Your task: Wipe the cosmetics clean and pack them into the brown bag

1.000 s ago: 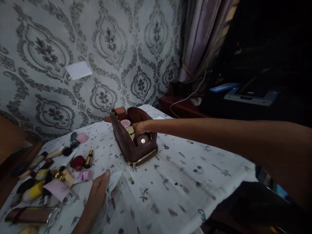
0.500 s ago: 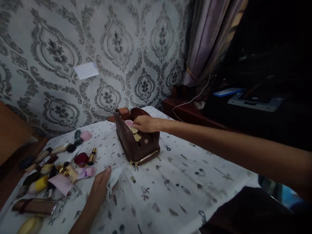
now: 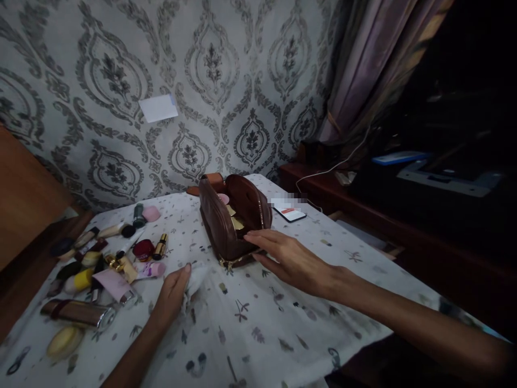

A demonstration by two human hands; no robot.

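An unzipped brown leather bag (image 3: 216, 229) stands on the cloth-covered table, with a pink round item (image 3: 223, 199) and gold-coloured pieces (image 3: 237, 222) inside. My right hand (image 3: 285, 256) is at the bag's near right end, fingers stretched out and holding nothing; its fingertips overlap the rim, and I cannot tell if they touch. My left hand (image 3: 174, 288) rests low over the table, left of the bag, closed around a crumpled white wipe (image 3: 196, 280). Beside it lie a pink tube (image 3: 113, 285), a purple-and-white tube (image 3: 151, 270) and a dark red jar (image 3: 143, 250).
Several more cosmetics, including a brown metallic bottle (image 3: 78, 313) and a yellow sponge (image 3: 65, 341), spread over the table's left side. A phone (image 3: 290, 211) lies behind the bag. A white cable (image 3: 335, 168) crosses the dark red furniture (image 3: 293, 175) at right.
My right hand has come out of the bag's opening to its near right end, fingers now extended. The phone has come into view. My left hand still holds the wipe. The view has shifted slightly.
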